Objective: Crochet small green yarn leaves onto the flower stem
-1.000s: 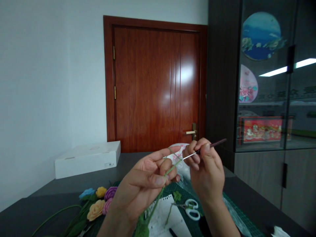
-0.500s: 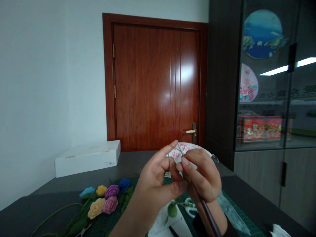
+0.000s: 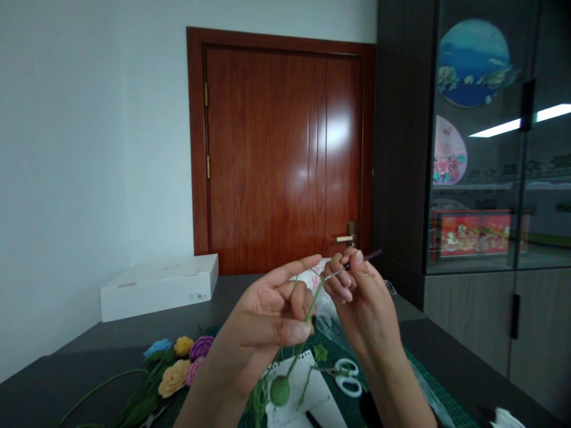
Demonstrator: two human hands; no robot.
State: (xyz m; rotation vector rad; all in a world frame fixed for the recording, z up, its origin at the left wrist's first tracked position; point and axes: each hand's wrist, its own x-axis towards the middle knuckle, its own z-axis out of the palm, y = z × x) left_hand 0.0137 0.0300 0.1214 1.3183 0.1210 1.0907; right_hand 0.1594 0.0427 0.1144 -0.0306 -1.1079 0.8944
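Green yarn (image 3: 314,297) runs over the raised index finger of my left hand (image 3: 272,312), whose thumb and other fingers pinch it. My right hand (image 3: 359,285) grips a crochet hook (image 3: 372,255) with a dark handle, and its thin metal tip meets the yarn between the two hands. Below them hangs a small round green piece (image 3: 280,390), in front of a white notepad (image 3: 307,386). White-handled scissors (image 3: 348,377) lie to the right of the notepad, near a small green leaf-like piece (image 3: 320,352).
Crocheted flowers (image 3: 173,378) in several colours lie at the left on the dark table (image 3: 57,371). Behind them is a white box (image 3: 158,288). A black pen (image 3: 313,419) rests on the notepad. Clear plastic (image 3: 430,386) lies right of my right forearm.
My hands have moved apart. The hook has swung from pointing down toward me to slanting up to the right. The round green piece now hangs lower and further left, and the scissors show more.
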